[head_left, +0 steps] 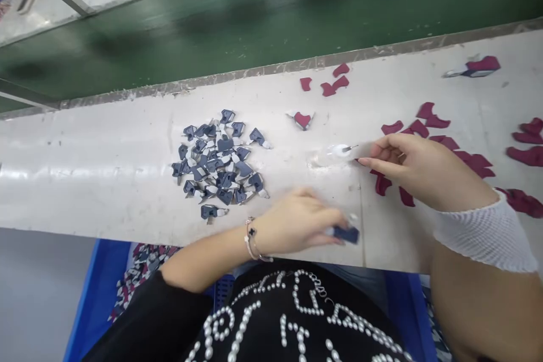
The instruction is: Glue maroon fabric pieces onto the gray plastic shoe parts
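Note:
My left hand (301,220) is closed near the front edge of the white bench (85,169), pinching a small dark blue part (347,234). My right hand (407,164) reaches left over scattered maroon parts (475,161), fingers drawn together and pointing at a small white part with a metal tip (341,150). Whether those fingers hold anything I cannot make out. A pile of several dark blue and white parts (220,164) lies to the left of my left hand.
A green conveyor belt (254,17) runs behind the bench. More maroon parts (335,82) lie near the back edge, and one assembled maroon piece (475,67) at far right. A blue crate (99,288) with mixed parts stands below the bench.

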The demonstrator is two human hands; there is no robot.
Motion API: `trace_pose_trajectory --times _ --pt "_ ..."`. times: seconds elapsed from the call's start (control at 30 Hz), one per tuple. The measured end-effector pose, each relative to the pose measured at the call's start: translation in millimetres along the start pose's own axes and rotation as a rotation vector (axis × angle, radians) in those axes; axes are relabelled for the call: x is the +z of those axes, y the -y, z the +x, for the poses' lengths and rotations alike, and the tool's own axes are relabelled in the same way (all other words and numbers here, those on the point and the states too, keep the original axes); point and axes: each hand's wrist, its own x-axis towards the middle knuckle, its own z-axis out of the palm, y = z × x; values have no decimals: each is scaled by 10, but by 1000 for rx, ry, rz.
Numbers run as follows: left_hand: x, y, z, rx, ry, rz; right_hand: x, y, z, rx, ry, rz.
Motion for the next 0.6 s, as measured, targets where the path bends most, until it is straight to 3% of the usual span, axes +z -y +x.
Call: trace_pose_trajectory --times 0.13,0.27,0.33,0.43,0.5,0.6 --pt "-71 245 -283 -391 -132 -67 -80 -108 -136 29 21 57" --pt "-144 324 -504 -518 -354 56 -147 -210 -292 90 -5 21" --pt "-170 303 -505 -531 -405 107 -141 -214 -379 88 -48 -10" --pt "-142 142 -385 -507 -370 94 -43 -202 -546 -17 -96 -19" --pt "-50 -39 -303 -396 -267 -5 68 -219 -685 -98 -22 -23" --pt "137 -268 -335 -164 -153 -135 227 -278 -891 -129 205 -12"
